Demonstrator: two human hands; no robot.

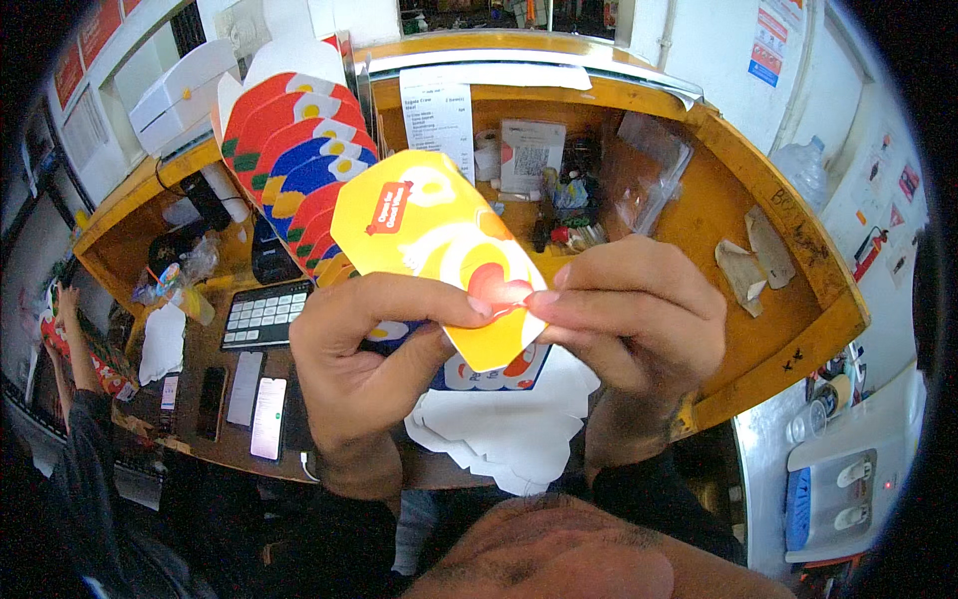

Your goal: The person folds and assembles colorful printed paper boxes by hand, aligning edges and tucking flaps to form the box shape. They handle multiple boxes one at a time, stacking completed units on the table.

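Head-worn fisheye, looking down, hands [364,374] close.

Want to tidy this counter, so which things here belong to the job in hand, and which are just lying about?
Job in hand:
- yellow carton, held by the left hand and right hand
- stack of red and blue cartons, likely
- white flat pieces below the hands, likely

Apparently just lying about:
- tablet
- lit phone
- dark phone
- brown paper pieces

Brown desk [204,347], phones [266,419], overlapping white paper pieces [504,431]
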